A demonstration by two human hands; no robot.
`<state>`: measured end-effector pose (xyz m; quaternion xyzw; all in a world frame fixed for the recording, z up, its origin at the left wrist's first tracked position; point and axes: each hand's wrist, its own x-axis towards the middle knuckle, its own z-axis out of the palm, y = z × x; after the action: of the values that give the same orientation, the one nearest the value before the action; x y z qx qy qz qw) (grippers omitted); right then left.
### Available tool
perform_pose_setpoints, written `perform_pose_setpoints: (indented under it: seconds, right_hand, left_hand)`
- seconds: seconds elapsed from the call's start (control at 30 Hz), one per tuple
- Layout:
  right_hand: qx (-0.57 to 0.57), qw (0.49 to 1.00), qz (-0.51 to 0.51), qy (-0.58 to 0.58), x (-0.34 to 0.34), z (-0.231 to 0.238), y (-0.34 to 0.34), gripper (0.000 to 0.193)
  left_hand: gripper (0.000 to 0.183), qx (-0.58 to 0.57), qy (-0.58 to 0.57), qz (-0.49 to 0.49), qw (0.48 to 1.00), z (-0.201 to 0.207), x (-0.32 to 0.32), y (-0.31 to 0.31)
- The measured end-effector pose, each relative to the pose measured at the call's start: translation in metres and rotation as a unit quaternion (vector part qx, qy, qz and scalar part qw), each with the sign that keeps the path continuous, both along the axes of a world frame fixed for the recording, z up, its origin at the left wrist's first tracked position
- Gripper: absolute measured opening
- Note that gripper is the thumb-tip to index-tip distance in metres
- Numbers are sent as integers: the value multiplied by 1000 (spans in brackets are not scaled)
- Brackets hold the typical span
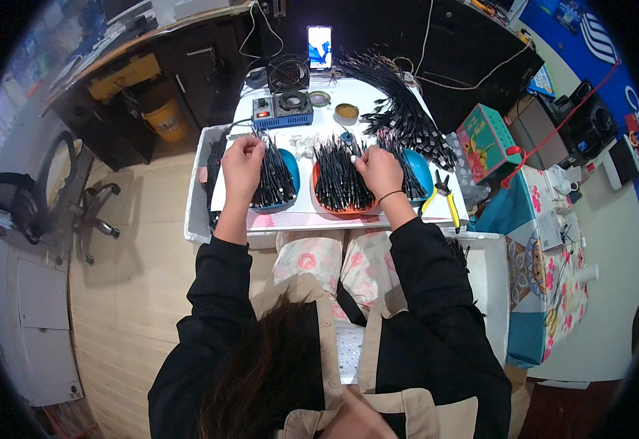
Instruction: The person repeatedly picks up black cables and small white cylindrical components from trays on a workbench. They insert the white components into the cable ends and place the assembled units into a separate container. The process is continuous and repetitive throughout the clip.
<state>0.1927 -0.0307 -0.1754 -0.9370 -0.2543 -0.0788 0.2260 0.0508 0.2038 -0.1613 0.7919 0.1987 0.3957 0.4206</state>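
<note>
My left hand is closed in a pinch above the left blue tray, beside its bundle of short black cables. Whatever lies between its fingertips is too small to make out. My right hand pinches at the upper ends of the black cables in the middle orange tray; its fingers seem to be on a cable there. A second blue tray with more black cables sits just right of this hand. Yellow-handled wire strippers lie at the table's right front.
Behind the trays stand a small blue soldering device with a lit red switch, a round tin, a fan and a lit phone. A large heap of black cables covers the back right. A green box stands at right.
</note>
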Motion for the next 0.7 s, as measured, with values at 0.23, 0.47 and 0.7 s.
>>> perform_pose_setpoints:
  seconds: [0.23,0.47,0.7]
  right_hand:
    - [58,996,35,-60,16,-5,26,15]
    - [226,969,97,17,30,1,29,13]
    - [351,916,194,16,-3,50,14,12]
  left_hand:
    - [10,-213,-193,-181,941,37,-23,-33]
    - [13,-408,-170,-279,853,31,-49,-81]
    - [21,-467,-184,-307,809,29,-47,-100]
